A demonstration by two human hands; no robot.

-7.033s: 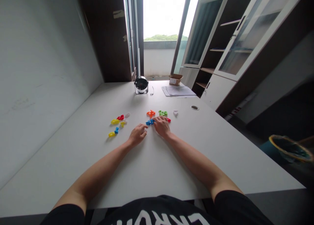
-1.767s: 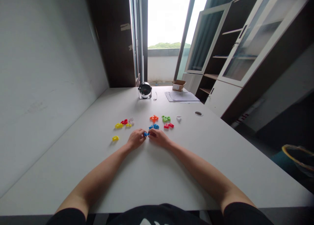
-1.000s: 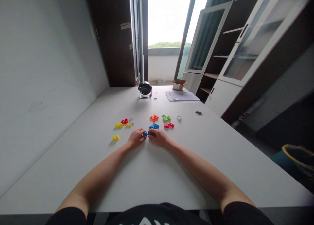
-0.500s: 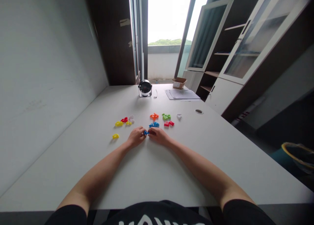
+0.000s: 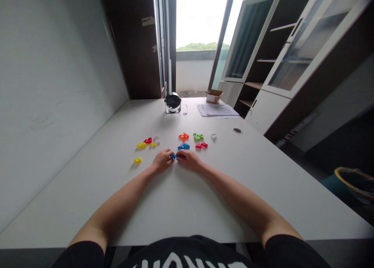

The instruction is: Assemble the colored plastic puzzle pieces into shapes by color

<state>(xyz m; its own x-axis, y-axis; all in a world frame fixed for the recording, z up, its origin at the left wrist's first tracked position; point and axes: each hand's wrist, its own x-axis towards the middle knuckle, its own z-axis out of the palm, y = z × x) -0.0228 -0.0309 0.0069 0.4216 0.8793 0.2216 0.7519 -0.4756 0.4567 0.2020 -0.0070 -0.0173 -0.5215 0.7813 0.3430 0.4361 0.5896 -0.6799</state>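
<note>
My left hand and my right hand meet at the middle of the white table, both pinched on a small blue plastic piece. Just beyond lie another blue piece, an orange piece, a green piece, red pieces and a white piece. To the left sit a yellow piece, another yellow piece, a red piece and a pale piece.
A small round desk fan stands at the table's far end, with papers and a small cardboard box to its right. A cable hole is in the tabletop. A glass-door cabinet stands right; a wall runs along the left.
Seven seconds ago my right hand lay further out on the pieces and a blue piece sat at the left group. Both hands now pinch a blue piece; they have barely moved in the last two seconds.
</note>
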